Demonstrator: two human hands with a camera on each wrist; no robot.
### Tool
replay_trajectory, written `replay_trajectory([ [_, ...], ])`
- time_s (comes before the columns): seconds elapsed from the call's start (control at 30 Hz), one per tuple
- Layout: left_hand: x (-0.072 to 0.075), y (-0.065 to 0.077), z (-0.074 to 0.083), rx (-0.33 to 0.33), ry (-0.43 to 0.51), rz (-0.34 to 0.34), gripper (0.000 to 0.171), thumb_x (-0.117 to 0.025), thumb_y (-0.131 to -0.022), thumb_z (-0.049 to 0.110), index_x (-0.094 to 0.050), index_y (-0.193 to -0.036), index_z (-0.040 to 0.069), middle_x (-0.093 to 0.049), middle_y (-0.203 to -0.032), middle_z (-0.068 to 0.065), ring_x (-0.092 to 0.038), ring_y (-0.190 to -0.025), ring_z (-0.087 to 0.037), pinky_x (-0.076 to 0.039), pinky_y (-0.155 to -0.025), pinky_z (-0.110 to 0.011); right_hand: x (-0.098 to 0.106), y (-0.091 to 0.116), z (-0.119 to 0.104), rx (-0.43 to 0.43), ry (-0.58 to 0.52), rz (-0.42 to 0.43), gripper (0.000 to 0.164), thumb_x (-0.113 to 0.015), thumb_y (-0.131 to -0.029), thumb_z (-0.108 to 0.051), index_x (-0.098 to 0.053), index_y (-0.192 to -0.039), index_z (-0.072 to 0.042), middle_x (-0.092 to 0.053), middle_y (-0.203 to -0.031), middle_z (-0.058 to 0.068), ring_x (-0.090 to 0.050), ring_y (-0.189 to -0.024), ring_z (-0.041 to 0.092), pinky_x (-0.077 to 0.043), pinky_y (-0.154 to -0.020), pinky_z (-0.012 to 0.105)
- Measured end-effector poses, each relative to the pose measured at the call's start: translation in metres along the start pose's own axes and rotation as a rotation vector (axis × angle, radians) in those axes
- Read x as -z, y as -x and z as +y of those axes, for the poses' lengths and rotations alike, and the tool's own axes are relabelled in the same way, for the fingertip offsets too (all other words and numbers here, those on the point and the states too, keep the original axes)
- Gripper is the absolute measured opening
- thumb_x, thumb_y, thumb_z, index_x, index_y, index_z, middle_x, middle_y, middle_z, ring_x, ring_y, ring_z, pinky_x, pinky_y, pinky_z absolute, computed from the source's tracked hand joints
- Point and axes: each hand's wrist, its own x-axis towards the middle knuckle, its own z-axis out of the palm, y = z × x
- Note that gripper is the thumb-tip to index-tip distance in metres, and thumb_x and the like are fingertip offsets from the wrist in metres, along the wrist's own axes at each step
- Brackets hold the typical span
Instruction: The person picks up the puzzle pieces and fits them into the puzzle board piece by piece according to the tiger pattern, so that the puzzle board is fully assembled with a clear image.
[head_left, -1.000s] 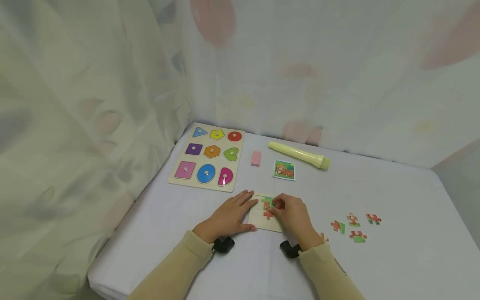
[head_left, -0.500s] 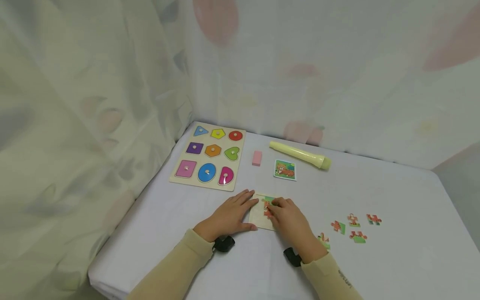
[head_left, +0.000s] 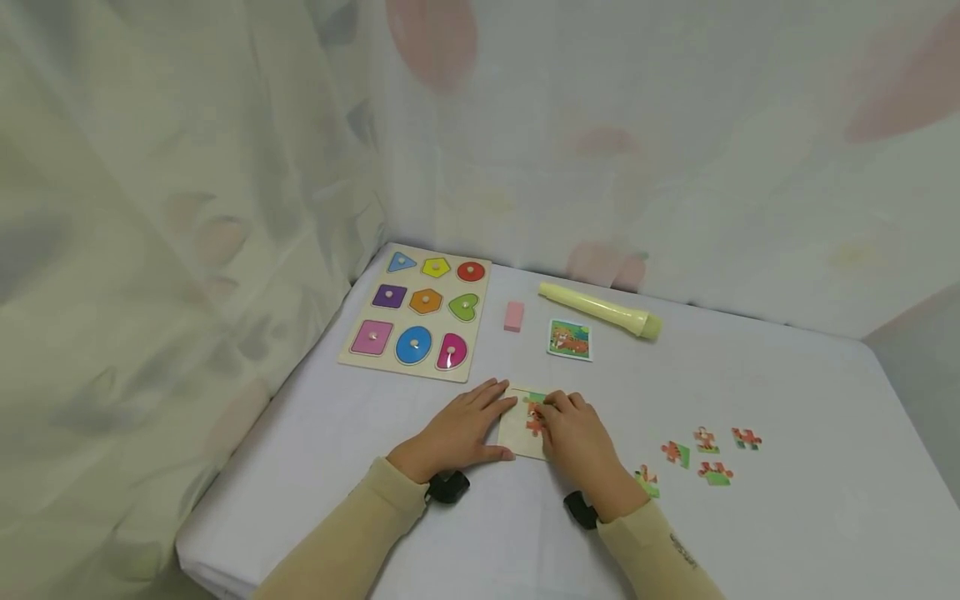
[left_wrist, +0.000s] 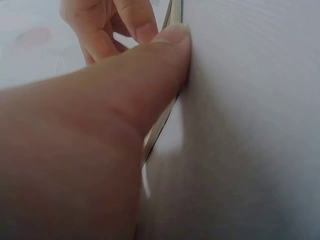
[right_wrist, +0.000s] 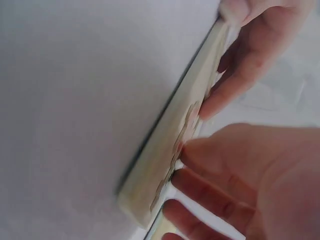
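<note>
A small wooden puzzle board lies on the table with several joined orange-and-green jigsaw pieces on it. Spread across its left edge, my left hand rests with fingers straight; in the left wrist view its thumb touches the board's edge. My right hand is over the board's right side, fingers bent. Its thumb and forefinger pinch a puzzle piece against the board, largely covered by the fingers. In the right wrist view the right thumb sits at the row of pieces.
Several loose puzzle pieces lie to the right. Behind the board are a tiger picture card, a pink block and a pale yellow tube. A shape board with knobbed pieces lies back left. Curtains border the table.
My right hand has shifted slightly left and lower over the board, with its fingers now down at the joined pieces. The left hand has stayed put.
</note>
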Motion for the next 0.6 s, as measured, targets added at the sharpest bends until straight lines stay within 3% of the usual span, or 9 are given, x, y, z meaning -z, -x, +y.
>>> replay_trajectory([
  [0.17,0.002,-0.002,0.0,0.003,0.003,-0.004,0.089,-0.072,-0.092,0.061,-0.04,-0.163,0.017,-0.022,-0.173,-0.006,-0.016,-0.16,-0.027,-0.023,-0.126,-0.049,0.005,-0.003,0.002,-0.001,0.062,-0.025,0.029,-0.076,-0.095,-0.015,-0.075,-0.122,-0.007,-0.065,-0.122,0.009,-0.06,-0.111,0.031,-0.053,-0.095,0.048],
  [0.3,0.004,-0.002,0.0,-0.011,0.017,0.003,0.09,-0.073,-0.092,0.06,-0.04,-0.163,0.016,-0.023,-0.173,-0.007,-0.017,-0.16,-0.028,-0.024,-0.126,-0.05,0.01,0.001,0.008,-0.04,0.03,-0.018,0.027,-0.072,-0.096,-0.013,-0.075,-0.123,-0.009,-0.066,-0.123,0.01,-0.06,-0.113,0.032,-0.052,-0.097,0.049],
  [0.6,-0.004,-0.003,-0.005,-0.02,0.008,0.005,0.09,-0.073,-0.092,0.06,-0.04,-0.163,0.015,-0.023,-0.173,-0.008,-0.017,-0.16,-0.028,-0.025,-0.126,-0.05,0.034,0.039,0.049,-0.205,-0.053,-0.025,0.025,-0.081,-0.09,-0.009,-0.079,-0.115,-0.008,-0.073,-0.112,0.011,-0.067,-0.105,0.035,-0.056,-0.089,0.053],
])
